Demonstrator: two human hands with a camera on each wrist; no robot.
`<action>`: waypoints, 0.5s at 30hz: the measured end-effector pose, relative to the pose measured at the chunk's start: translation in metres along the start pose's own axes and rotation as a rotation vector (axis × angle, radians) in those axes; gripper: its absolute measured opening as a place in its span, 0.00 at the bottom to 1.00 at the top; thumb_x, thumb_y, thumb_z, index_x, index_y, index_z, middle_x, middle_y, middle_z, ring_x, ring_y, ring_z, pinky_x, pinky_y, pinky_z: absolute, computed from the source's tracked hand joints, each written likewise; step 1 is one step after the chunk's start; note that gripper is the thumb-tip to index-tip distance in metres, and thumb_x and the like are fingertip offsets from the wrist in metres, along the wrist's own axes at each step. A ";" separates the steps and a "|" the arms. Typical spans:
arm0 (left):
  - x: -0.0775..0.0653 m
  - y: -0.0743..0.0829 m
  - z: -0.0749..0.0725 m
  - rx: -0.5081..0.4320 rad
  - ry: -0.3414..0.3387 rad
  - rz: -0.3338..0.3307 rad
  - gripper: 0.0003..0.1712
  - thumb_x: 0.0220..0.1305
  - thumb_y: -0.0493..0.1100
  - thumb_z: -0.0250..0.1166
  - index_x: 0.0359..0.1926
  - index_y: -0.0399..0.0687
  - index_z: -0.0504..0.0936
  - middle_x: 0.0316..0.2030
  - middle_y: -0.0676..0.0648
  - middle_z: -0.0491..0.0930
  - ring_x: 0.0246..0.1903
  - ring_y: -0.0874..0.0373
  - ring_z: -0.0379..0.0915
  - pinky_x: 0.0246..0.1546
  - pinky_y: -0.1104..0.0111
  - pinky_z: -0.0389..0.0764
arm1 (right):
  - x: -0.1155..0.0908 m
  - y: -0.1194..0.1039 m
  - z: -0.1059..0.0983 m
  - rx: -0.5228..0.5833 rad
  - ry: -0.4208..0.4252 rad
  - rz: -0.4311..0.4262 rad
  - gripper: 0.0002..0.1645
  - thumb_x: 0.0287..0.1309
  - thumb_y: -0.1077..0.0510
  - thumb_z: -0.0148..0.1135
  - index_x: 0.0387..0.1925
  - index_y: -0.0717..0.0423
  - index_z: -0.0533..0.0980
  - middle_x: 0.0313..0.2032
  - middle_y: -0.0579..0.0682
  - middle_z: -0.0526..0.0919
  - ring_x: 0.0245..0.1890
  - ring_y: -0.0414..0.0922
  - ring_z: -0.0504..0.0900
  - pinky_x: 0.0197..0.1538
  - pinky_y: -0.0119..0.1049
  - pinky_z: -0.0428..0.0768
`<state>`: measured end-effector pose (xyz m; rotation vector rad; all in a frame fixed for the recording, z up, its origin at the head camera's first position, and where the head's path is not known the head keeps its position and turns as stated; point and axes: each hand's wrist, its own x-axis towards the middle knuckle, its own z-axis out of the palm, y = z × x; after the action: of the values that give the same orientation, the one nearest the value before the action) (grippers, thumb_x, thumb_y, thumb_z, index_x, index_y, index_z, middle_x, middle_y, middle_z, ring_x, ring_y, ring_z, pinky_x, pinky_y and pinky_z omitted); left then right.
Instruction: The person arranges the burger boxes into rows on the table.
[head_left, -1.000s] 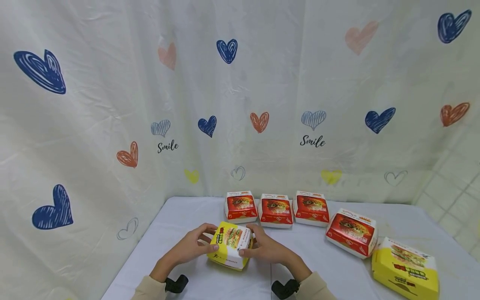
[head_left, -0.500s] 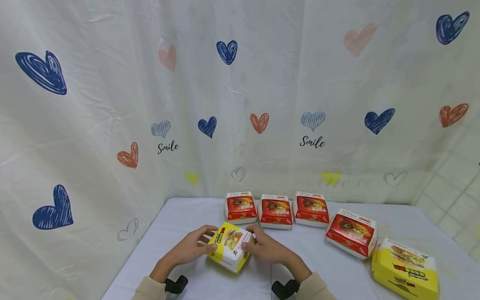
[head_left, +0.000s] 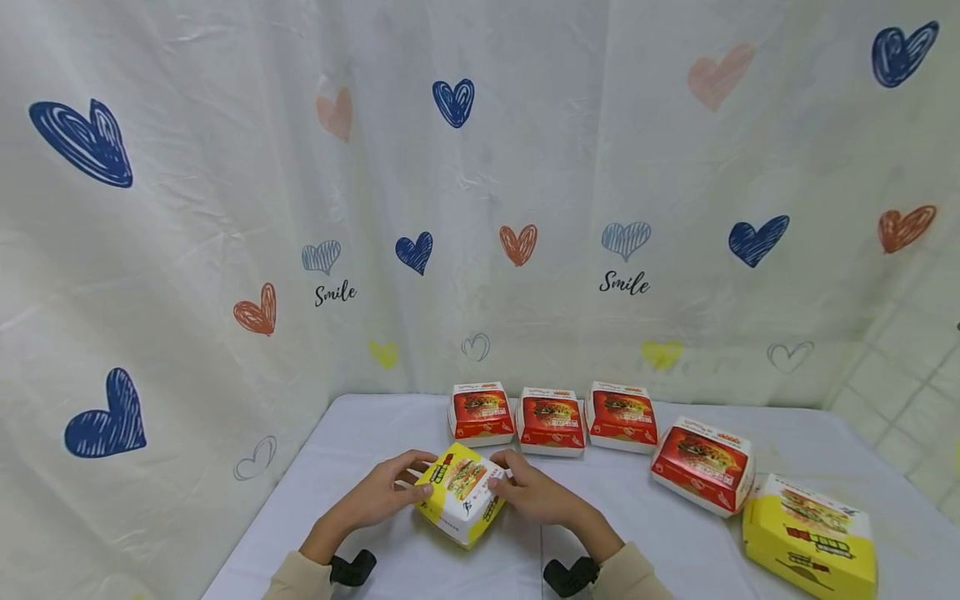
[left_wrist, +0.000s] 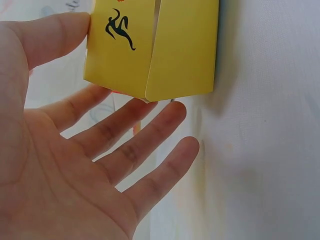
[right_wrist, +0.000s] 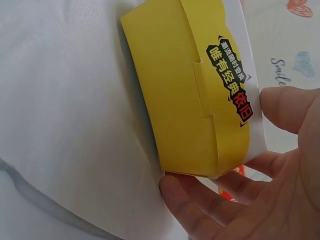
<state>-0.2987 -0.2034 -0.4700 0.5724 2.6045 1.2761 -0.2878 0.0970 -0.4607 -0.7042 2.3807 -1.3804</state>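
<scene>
A yellow and white burger box [head_left: 461, 500] sits at an angle on the white-covered table, its printed lid facing up. At its left corner, my left hand [head_left: 381, 493] holds it, the thumb on the near edge and the fingers behind. My right hand [head_left: 538, 493] grips the opposite corner, thumb over the lid's edge and fingers round the back. In the left wrist view the thumb meets the yellow box [left_wrist: 182, 50], with the lower fingers spread apart from it. The right wrist view shows the box's side flap [right_wrist: 165, 85] tucked shut.
Behind the hands stand three red burger boxes in a row: left [head_left: 482, 415], middle [head_left: 552, 422] and right [head_left: 622, 417]. Further right are another red box [head_left: 703, 467] and a larger yellow box [head_left: 812, 542]. A heart-printed curtain [head_left: 555, 183] hangs behind the table.
The yellow and white box has turned clockwise between my hands, its near right corner swinging toward me and left. My right thumb has shifted along the lid's edge. The other boxes stay put.
</scene>
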 end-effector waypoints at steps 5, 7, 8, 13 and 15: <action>-0.001 0.001 0.000 0.011 0.001 0.017 0.29 0.70 0.58 0.65 0.67 0.55 0.75 0.61 0.46 0.80 0.55 0.52 0.78 0.53 0.54 0.81 | 0.001 0.001 -0.001 0.001 -0.007 0.007 0.29 0.76 0.47 0.54 0.67 0.59 0.63 0.61 0.56 0.76 0.59 0.51 0.77 0.62 0.56 0.77; -0.001 0.002 0.000 0.009 0.004 0.025 0.28 0.71 0.57 0.64 0.67 0.55 0.75 0.61 0.45 0.80 0.55 0.52 0.78 0.54 0.55 0.80 | 0.001 0.002 -0.002 0.002 -0.012 0.014 0.30 0.75 0.47 0.55 0.68 0.59 0.63 0.61 0.56 0.76 0.58 0.51 0.78 0.61 0.55 0.78; -0.001 0.002 0.000 0.008 0.008 0.027 0.28 0.71 0.57 0.64 0.67 0.55 0.75 0.61 0.45 0.80 0.54 0.52 0.77 0.54 0.55 0.80 | 0.001 0.002 -0.002 0.000 -0.013 0.018 0.31 0.75 0.47 0.56 0.68 0.59 0.63 0.61 0.55 0.76 0.57 0.50 0.78 0.60 0.55 0.79; -0.001 0.003 0.000 0.011 0.027 0.039 0.25 0.72 0.55 0.63 0.66 0.56 0.76 0.60 0.44 0.80 0.52 0.54 0.77 0.53 0.57 0.79 | 0.002 0.003 -0.003 -0.001 -0.012 0.041 0.34 0.72 0.45 0.59 0.69 0.59 0.63 0.62 0.56 0.75 0.54 0.49 0.78 0.57 0.54 0.81; -0.001 0.002 0.000 0.019 0.036 0.042 0.24 0.73 0.55 0.63 0.65 0.56 0.77 0.60 0.45 0.80 0.52 0.55 0.77 0.52 0.59 0.79 | 0.002 0.003 -0.003 0.000 -0.010 0.051 0.36 0.72 0.45 0.60 0.70 0.60 0.63 0.62 0.56 0.75 0.54 0.49 0.79 0.56 0.53 0.81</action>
<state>-0.2976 -0.2024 -0.4684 0.6156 2.6498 1.2871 -0.2911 0.0992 -0.4618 -0.6443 2.3737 -1.3529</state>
